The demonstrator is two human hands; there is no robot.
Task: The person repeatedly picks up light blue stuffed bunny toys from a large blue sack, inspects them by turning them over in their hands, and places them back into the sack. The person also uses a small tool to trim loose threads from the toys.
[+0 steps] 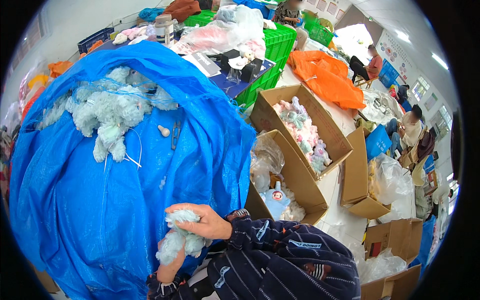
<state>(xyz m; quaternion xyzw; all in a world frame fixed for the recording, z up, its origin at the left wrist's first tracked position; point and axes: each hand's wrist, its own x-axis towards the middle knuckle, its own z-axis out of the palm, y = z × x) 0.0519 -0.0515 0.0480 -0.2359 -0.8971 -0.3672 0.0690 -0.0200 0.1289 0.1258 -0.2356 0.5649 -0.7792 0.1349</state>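
Close to my body, both hands hold a pale blue-grey fluffy plush piece (172, 245). My right hand (210, 223) comes in from the right, its fingers closed over the upper part. My left hand (171, 265) grips the lower part from below, and the fur hides most of its fingers. Ahead, a heap of similar plush pieces (112, 107) lies on a blue plastic sheet (75, 200). Beside the heap are a small tool with a rounded light handle (163, 131), a dark slim metal tool (175, 135) and white thread (134, 159).
On the right stand open cardboard boxes (334, 135) with pink plush toys (300, 125) and a blue one (276, 200). Green crates (277, 45) and a table with bags, papers and a jar (164, 30) are behind. An orange sheet (325, 75) lies farther off, near seated people.
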